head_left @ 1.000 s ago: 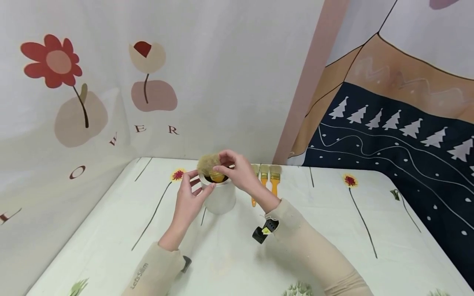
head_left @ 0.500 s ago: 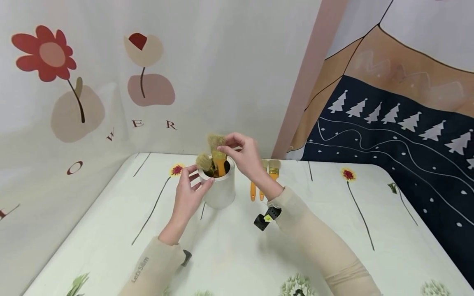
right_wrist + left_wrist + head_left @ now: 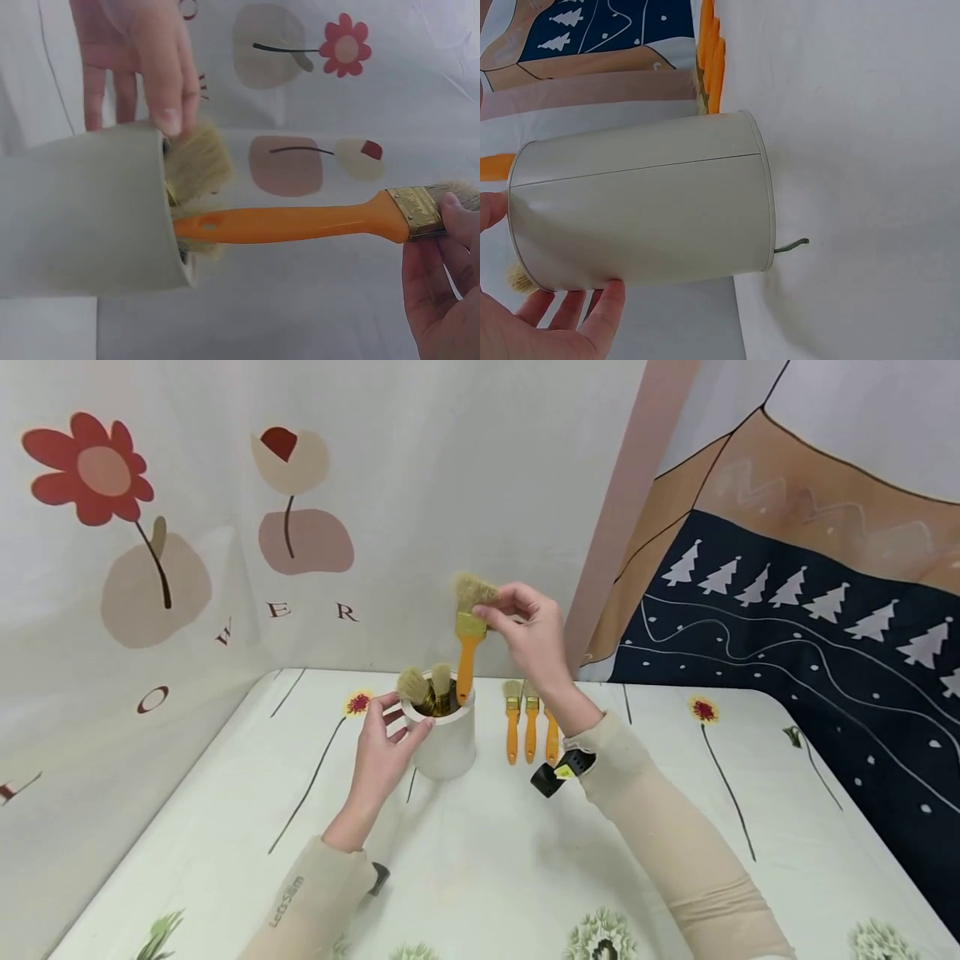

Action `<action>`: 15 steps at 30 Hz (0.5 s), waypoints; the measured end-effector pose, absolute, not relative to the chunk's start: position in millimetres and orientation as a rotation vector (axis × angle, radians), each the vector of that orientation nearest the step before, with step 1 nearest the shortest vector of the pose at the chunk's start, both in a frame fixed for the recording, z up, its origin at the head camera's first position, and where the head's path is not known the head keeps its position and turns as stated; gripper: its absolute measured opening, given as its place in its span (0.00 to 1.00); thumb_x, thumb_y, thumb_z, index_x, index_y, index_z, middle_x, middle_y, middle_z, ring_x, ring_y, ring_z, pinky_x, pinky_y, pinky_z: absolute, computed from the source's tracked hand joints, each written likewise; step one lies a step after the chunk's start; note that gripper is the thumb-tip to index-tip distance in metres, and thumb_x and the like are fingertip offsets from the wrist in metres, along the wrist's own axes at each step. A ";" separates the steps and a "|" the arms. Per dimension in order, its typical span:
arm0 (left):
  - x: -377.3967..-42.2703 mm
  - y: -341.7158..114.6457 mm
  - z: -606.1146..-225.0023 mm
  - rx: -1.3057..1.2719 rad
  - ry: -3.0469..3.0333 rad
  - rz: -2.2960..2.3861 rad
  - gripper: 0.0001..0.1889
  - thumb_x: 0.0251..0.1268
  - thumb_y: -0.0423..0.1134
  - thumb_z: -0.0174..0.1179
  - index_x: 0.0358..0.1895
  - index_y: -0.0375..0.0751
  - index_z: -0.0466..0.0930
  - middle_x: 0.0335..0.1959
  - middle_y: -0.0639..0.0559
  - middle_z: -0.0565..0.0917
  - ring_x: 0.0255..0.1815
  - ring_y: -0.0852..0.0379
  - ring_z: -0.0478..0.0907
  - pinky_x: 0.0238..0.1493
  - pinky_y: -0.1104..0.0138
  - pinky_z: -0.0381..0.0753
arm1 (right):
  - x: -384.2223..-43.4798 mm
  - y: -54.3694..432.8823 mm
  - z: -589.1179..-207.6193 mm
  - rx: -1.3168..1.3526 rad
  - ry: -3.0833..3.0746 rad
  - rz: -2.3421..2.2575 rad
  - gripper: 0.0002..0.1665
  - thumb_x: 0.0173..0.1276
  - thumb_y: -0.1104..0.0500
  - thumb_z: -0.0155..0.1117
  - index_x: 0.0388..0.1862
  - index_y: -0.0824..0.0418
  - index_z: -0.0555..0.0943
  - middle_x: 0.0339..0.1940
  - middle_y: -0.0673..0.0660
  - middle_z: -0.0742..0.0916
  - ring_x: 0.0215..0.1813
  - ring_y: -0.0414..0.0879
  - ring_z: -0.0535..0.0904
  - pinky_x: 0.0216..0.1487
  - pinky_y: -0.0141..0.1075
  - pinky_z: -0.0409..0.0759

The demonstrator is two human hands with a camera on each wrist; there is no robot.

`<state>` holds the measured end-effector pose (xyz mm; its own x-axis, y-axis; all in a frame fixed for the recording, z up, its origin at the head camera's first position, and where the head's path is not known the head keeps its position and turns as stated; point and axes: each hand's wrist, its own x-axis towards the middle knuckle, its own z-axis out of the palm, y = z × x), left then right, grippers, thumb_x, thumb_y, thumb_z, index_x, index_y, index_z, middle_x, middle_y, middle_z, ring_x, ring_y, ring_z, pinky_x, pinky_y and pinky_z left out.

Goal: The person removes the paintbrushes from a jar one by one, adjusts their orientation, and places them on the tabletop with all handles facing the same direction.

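The person's right hand point(image 3: 536, 631) pinches an orange-handled paintbrush point(image 3: 467, 656) between thumb and fingers, high up where the pale bristles meet the brass-coloured ferrule. The brush stands nearly upright, bristles on top, above an off-white cylindrical canister point(image 3: 446, 752); its handle end is at the canister's mouth, though whether the tip dips below the rim is hard to tell. The left hand point(image 3: 382, 756) grips the canister near the top — thumb at the near side of the rim, fingers bent against the left side. The canister stands upright on the table point(image 3: 480, 868), and two more brushes sit in it, bristles up: a fuller one point(image 3: 413, 687) leaning toward the left hand and a narrower one point(image 3: 441, 680) beside it, near the held brush's handle. To the right of the canister, well apart from it, three flat brushes point(image 3: 531, 727) lie side by side on the table, handles toward the person; the rightmost is partly hidden by the right forearm. A black device point(image 3: 551, 777) is at the right wrist, by the cuff of a beige sleeve point(image 3: 652, 814). Behind the table hang a pale cloth point(image 3: 450, 510) printed with red flowers and letters, and — farther right — a dark blue panel point(image 3: 795, 652) with white trees.
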<state>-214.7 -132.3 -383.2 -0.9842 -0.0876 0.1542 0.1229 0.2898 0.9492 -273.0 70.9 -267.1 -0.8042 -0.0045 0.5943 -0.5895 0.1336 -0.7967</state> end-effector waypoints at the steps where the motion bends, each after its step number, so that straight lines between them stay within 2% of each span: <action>1: -215.0 -132.5 -383.1 -0.031 -2.374 -1.774 0.35 0.67 0.42 0.65 0.71 0.35 0.58 0.74 0.40 0.64 0.73 0.40 0.65 0.73 0.50 0.72 | -273.5 73.6 -264.6 0.560 -1.957 1.718 0.08 0.64 0.64 0.71 0.36 0.69 0.83 0.28 0.47 0.87 0.31 0.34 0.81 0.38 0.30 0.87; 5: -215.8 -132.9 -383.6 -0.025 -2.374 -1.766 0.35 0.67 0.41 0.65 0.70 0.34 0.58 0.73 0.39 0.64 0.73 0.40 0.66 0.72 0.50 0.73 | -276.1 84.0 -256.7 0.539 -1.923 1.725 0.08 0.64 0.65 0.71 0.37 0.71 0.83 0.26 0.38 0.84 0.31 0.34 0.80 0.39 0.28 0.87; 15: -216.3 -131.9 -382.9 -0.035 -2.372 -1.762 0.34 0.67 0.41 0.65 0.70 0.34 0.58 0.73 0.39 0.64 0.73 0.40 0.65 0.72 0.50 0.73 | -284.7 110.2 -248.3 0.492 -1.854 1.817 0.06 0.63 0.67 0.71 0.36 0.68 0.82 0.26 0.39 0.86 0.31 0.35 0.82 0.40 0.30 0.88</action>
<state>-216.3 -131.9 -382.9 -0.9824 -0.0917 0.1625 0.1290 0.2950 0.9467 -284.7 110.2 -248.3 -0.8128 0.0839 0.5765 -0.5746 0.0470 -0.8171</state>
